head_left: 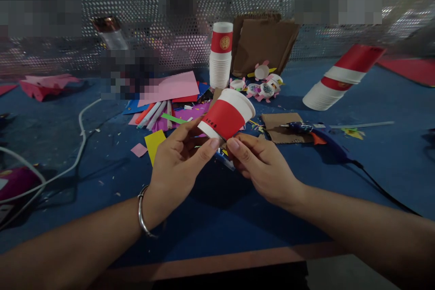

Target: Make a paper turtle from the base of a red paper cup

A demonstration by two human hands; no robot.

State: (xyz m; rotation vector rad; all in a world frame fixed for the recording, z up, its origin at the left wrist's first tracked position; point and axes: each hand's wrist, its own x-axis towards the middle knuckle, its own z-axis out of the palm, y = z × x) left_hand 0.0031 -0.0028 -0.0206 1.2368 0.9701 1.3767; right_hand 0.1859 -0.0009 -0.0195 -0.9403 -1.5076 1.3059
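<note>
A white paper cup point(226, 115) with a red band is held tilted above the table, its rim turned to the upper right. My left hand point(181, 152) grips its lower left side, thumb in front. At the lower edge of the band, my right hand point(260, 161) pinches with thumb and forefinger, where a dark line shows on the cup. Small black print is on the band. Beneath the cup, paper scraps and a clear blue stick-like item point(224, 161) are partly hidden by my hands.
Behind stands an upright cup stack point(220, 61); another stack point(340, 79) leans at right. A blue glue gun point(326, 142) rests by cardboard point(282, 128), its cord running right. Markers point(152, 115), pink paper point(173, 87) and small paper crafts point(263, 86) lie beyond. A white cable point(81, 131) crosses the left.
</note>
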